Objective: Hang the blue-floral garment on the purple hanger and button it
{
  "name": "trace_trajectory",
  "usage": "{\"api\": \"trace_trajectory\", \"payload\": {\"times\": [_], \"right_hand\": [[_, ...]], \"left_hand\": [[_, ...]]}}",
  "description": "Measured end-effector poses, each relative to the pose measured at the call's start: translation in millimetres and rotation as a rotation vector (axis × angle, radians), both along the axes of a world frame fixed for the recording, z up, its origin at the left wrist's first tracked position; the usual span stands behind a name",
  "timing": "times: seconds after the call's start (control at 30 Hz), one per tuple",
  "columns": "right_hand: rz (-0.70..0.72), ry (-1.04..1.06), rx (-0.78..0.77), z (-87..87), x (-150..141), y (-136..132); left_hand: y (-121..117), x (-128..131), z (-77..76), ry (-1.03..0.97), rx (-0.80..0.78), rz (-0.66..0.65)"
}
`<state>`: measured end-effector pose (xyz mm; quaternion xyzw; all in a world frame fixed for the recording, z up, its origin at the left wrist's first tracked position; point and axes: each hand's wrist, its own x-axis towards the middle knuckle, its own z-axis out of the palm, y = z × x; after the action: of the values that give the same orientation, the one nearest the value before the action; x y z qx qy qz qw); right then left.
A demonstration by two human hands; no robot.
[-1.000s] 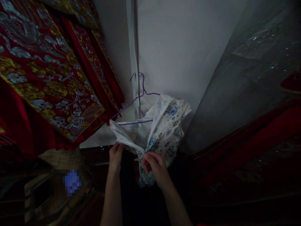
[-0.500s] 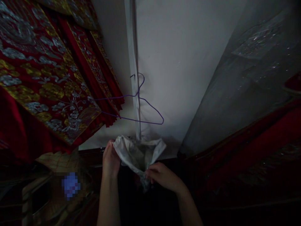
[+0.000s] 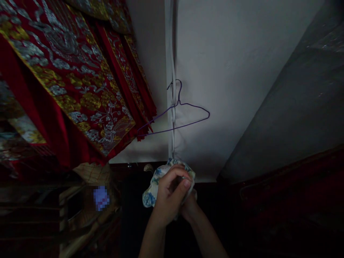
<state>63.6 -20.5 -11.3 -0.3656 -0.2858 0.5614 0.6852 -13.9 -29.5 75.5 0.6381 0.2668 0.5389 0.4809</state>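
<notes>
A white cloth with blue and yellowish flowers [image 3: 152, 191] is bunched up low in the middle, below the wall strip. My left hand [image 3: 170, 195] is closed on its right part, with thumb and fingers curled together at the cloth's edge. Just behind and to the right, my right hand [image 3: 190, 208] presses into the same cloth. Its fingers are mostly hidden by the left hand and the folds. Above both hands, a purple wire hanger [image 3: 192, 123] hangs from a pale strip [image 3: 170, 53] on the wall, with nothing on it.
Red embroidered drapery [image 3: 88, 89] hangs at the left and overlaps the hanger's left end. Below it stands a wooden chair [image 3: 64, 229] with a blurred blue item [image 3: 101, 197]. A grey panel [image 3: 290, 107] and dark red fabric [image 3: 295, 175] are at the right.
My left hand has moved right, across to my right hand. The cloth, held spread open before, is now gathered, with its flowered side showing. The hanger has turned, and the view has shifted.
</notes>
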Motion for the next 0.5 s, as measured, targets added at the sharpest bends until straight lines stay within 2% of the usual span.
{"api": "trace_trajectory", "payload": {"times": [0.07,0.13,0.2,0.27,0.33,0.4,0.47,0.5], "right_hand": [[0.052,0.064,-0.023,8.4,10.3,1.3],[0.174,0.107,-0.022,21.5,26.9,4.1],[0.271,0.095,0.016,36.8,44.2,7.0],[0.298,0.025,0.072,51.8,58.0,8.9],[0.336,-0.104,0.128,66.1,68.2,9.1],[0.389,-0.299,0.199,81.4,77.5,7.9],[0.428,-0.559,0.284,99.7,88.7,6.6],[0.401,-0.702,0.329,109.7,95.3,6.7]], "left_hand": [[1.8,0.5,-1.4,0.136,0.019,-0.017],[7.3,-0.5,-1.6,0.304,0.053,0.008],[17.2,-4.8,1.3,0.415,0.109,0.079],[30.7,-12.6,5.4,0.460,0.185,0.110],[44.9,-22.1,6.4,0.457,0.230,0.046],[56.2,-31.3,0.9,0.398,0.210,-0.078],[62.4,-39.7,-10.2,0.362,0.116,-0.218],[63.8,-44.2,-16.6,0.395,0.047,-0.302]]}}
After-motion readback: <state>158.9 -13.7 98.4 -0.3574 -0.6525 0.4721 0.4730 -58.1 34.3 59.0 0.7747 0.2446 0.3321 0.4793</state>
